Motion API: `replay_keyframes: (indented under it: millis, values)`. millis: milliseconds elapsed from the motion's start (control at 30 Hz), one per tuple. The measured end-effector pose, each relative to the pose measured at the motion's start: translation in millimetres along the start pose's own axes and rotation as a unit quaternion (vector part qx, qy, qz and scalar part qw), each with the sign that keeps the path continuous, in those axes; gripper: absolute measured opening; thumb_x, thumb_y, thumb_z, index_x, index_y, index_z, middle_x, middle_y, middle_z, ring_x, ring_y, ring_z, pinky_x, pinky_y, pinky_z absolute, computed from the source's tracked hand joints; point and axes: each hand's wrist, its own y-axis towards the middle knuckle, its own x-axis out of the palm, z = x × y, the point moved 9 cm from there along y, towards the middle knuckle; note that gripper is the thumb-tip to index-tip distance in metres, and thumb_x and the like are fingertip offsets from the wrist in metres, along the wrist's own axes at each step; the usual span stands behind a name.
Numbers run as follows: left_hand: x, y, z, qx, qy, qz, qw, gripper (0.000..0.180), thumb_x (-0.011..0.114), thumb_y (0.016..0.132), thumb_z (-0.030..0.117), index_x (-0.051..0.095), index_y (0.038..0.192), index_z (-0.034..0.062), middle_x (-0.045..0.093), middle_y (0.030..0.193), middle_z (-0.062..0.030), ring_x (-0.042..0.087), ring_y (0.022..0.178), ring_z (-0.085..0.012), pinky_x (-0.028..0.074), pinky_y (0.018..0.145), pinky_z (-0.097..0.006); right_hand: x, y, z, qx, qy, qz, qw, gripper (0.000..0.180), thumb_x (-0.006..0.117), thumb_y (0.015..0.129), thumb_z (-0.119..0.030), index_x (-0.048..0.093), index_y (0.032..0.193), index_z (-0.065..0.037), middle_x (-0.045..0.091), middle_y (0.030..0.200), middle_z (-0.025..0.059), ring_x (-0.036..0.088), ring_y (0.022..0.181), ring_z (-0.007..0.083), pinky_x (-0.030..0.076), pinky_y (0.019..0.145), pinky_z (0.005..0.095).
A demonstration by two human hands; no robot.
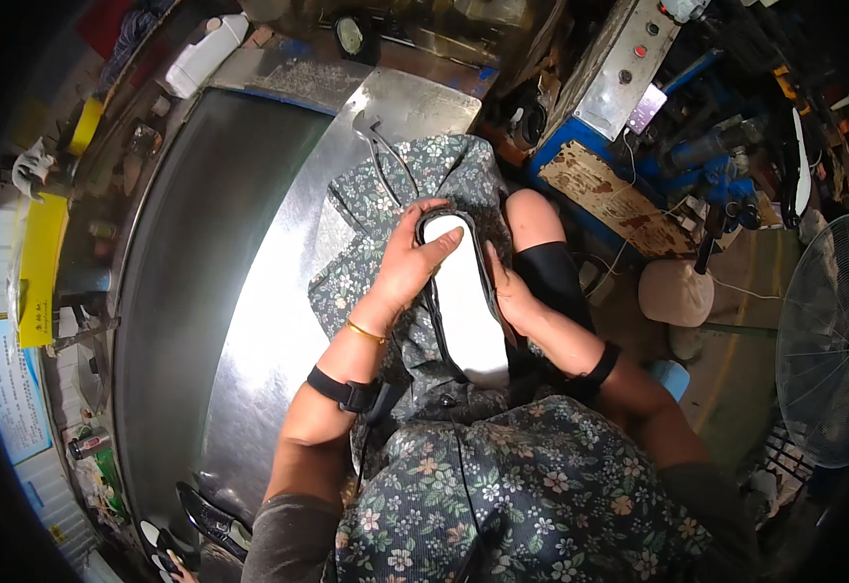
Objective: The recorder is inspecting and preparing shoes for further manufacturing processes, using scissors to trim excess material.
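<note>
A black shoe with a white bottom (468, 311) rests upside down on my lap, its toe pointing away from me. My left hand (411, 262) grips the toe end from the left, thumb pressed on the white surface and fingers around the dark edge. Against the right side lies my right hand (510, 291), steadying the shoe; some of its fingers are hidden below. Just beyond the toe, metal pincers (382, 160) lie with their handles on the flowered apron (463, 165) and their head over the metal table.
To my left is a shiny metal table (278, 233) beside a dark belt (176, 253). A black shoe (212, 520) sits at lower left. A control box (628, 68) stands at far right, a caged fan (828, 340) on the right. A white bottle (206, 56) lies at far left.
</note>
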Motion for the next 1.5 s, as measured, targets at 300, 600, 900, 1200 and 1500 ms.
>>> replay_keyframes:
  millis: [300, 600, 900, 1200, 1500]
  values:
    - [4, 30, 5, 0.02, 0.128, 0.006, 0.992, 0.04, 0.069, 0.088, 0.013, 0.052, 0.121, 0.0005, 0.061, 0.101, -0.0051, 0.055, 0.09, -0.0108, 0.047, 0.078, -0.025, 23, 6, -61, -0.244, -0.657, 0.108, 0.705, 0.03, 0.045, 0.095, -0.02, 0.058, 0.075, 0.0, 0.064, 0.069, 0.0191, 0.065, 0.061, 0.0362, 0.054, 0.057, 0.042]
    - [3, 39, 2, 0.003, 0.175, -0.091, 0.98, 0.056, 0.072, 0.087, 0.017, 0.045, 0.134, 0.001, 0.061, 0.111, -0.0072, 0.055, 0.101, -0.0138, 0.045, 0.09, -0.027, -2, -20, -22, -0.126, -0.337, -0.062, 0.931, 0.058, 0.049, 0.099, -0.025, 0.029, 0.145, 0.004, 0.042, 0.141, 0.0257, 0.044, 0.132, 0.0314, 0.038, 0.105, 0.0359]
    - [-20, -27, 0, -0.104, 0.283, 0.161, 0.94, 0.052, 0.031, 0.102, 0.036, 0.059, 0.119, -0.0049, 0.063, 0.115, -0.0253, 0.061, 0.106, -0.0368, 0.048, 0.092, -0.042, 27, -24, -11, -0.109, -0.12, -0.135, 0.977, 0.078, 0.05, 0.1, -0.037, 0.007, 0.15, 0.005, 0.031, 0.149, 0.0218, 0.032, 0.137, 0.0273, 0.026, 0.112, 0.0341]
    - [-7, -19, 46, -0.026, 0.665, -0.048, 0.744, 0.05, 0.029, 0.101, 0.034, 0.059, 0.107, -0.0052, 0.067, 0.1, -0.0241, 0.065, 0.089, -0.043, 0.051, 0.082, -0.048, 39, -13, -11, -0.151, -0.17, -0.065, 0.972, 0.084, 0.052, 0.098, -0.039, 0.007, 0.146, 0.012, 0.031, 0.146, 0.0311, 0.034, 0.136, 0.0336, 0.028, 0.111, 0.0375]
    - [-27, -56, -12, 0.023, 0.254, 0.127, 0.959, 0.069, 0.035, 0.102, 0.044, 0.024, 0.143, -0.0098, 0.043, 0.138, -0.0323, 0.041, 0.132, -0.0391, 0.033, 0.109, -0.039, 32, -37, -32, -0.241, -0.218, -0.109, 0.939, 0.075, 0.054, 0.099, -0.027, 0.01, 0.149, 0.008, 0.036, 0.145, 0.0201, 0.038, 0.132, 0.0229, 0.032, 0.108, 0.033]
